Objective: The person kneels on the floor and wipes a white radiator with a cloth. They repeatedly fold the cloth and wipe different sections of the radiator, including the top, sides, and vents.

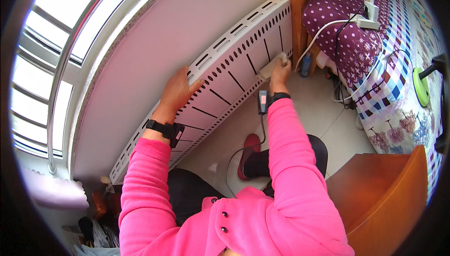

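Observation:
A white metal radiator cover (239, 59) with slotted top and perforated front runs along the wall under the window. My left hand (178, 89) rests on its top edge, thumb over the front, the other fingers toward the wall. Lower on the front panel, my right hand (280, 71) grips a pale cloth (270, 68). The cloth lies against the panel close to its right end. My right fingers hide part of it.
A wooden bed end (299, 13) stands at the cover's right end, with a blue bottle (306, 65) on the floor. White and black cords trail from a power strip (367, 20) on the bed (393, 115). A wooden piece of furniture (379, 182) is at my right; a metal window rail (61, 76), left.

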A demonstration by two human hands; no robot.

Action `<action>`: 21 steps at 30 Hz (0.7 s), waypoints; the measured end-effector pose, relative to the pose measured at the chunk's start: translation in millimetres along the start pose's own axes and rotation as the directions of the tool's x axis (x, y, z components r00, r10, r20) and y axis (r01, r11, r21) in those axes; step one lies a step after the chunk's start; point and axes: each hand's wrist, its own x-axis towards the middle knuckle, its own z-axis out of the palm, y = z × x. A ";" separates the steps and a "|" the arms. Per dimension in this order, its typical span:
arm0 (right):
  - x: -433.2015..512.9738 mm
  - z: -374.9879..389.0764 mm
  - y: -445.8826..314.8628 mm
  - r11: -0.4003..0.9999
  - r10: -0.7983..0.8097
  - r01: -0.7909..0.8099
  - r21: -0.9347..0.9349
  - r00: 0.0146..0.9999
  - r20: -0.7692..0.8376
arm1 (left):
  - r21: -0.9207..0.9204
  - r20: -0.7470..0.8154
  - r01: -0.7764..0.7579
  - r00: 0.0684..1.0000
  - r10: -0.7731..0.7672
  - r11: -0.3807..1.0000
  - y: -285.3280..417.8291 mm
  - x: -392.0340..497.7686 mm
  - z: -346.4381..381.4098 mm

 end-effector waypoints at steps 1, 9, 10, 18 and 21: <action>13.2 -1.4 -9.6 0.996 -0.073 0.073 -0.049 0.997 0.002 | -0.006 0.003 0.009 1.000 -0.009 1.000 -0.6 0.0 0.5; 63.0 29.8 -104.1 0.929 -0.343 0.342 -0.143 0.939 0.023 | 0.001 0.049 0.048 0.998 -0.048 0.999 -0.3 0.2 -0.3; 64.7 37.6 -111.7 0.917 -0.379 0.376 -0.137 0.925 0.003 | -0.008 0.053 0.053 0.997 -0.053 0.999 0.4 0.4 -0.7; 79.1 54.7 -103.8 0.860 -0.494 0.485 -0.159 0.869 -0.025 | 0.004 0.063 0.070 0.996 -0.070 0.998 0.2 1.6 1.0; 75.8 42.2 -75.2 0.913 -0.328 0.321 -0.250 0.944 0.014 | 0.055 0.016 0.021 1.000 -0.022 0.998 -0.4 0.5 3.8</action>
